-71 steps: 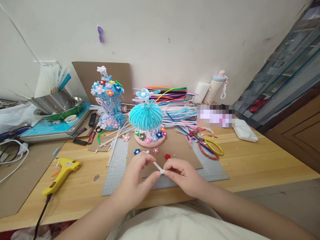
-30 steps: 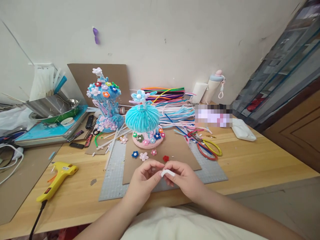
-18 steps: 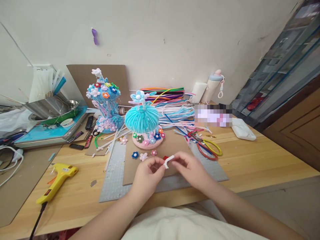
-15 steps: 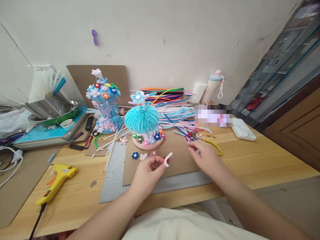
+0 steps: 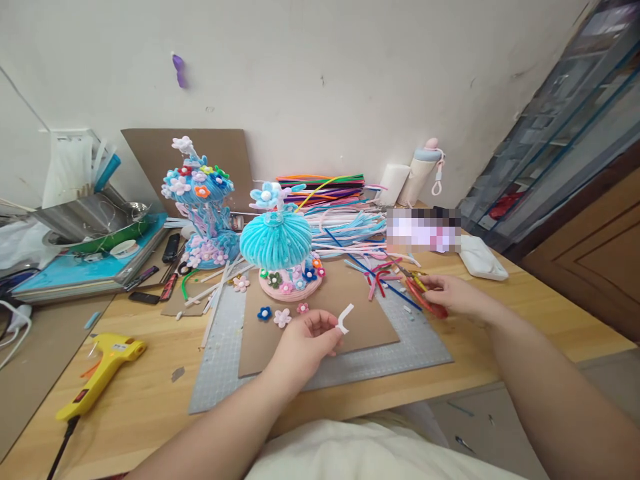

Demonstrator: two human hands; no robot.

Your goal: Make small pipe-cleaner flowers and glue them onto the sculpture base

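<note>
Wooden surface point(image 5: 560, 313) spreads across my feed, bearing a gridded mat point(image 5: 425, 343) with a sheet of cardboard point(image 5: 370, 327) on top. Nearest, my left hand point(image 5: 313, 340) hangs above the cardboard, finger and thumb clamped on a short white strip point(image 5: 345, 315). It is bent, its free end leaning away and to the right. My right hand point(image 5: 457, 298) is well apart from the left, off to the right and a little farther out, fingers bent over the handles of a red-and-yellow tool point(image 5: 425, 298); whether they are clamped, I cannot tell. I judge the tool's lie to matter most: it is right of the strip and slightly beyond, far nearer my right hand, its long axis slanting from the handles away and leftward, beside loose stems point(image 5: 404, 299). Beyond my left hand sit a blue flower point(image 5: 265, 313) and a pink flower point(image 5: 282, 317), then a turquoise dome point(image 5: 276, 239), then the wall point(image 5: 300, 67).
</note>
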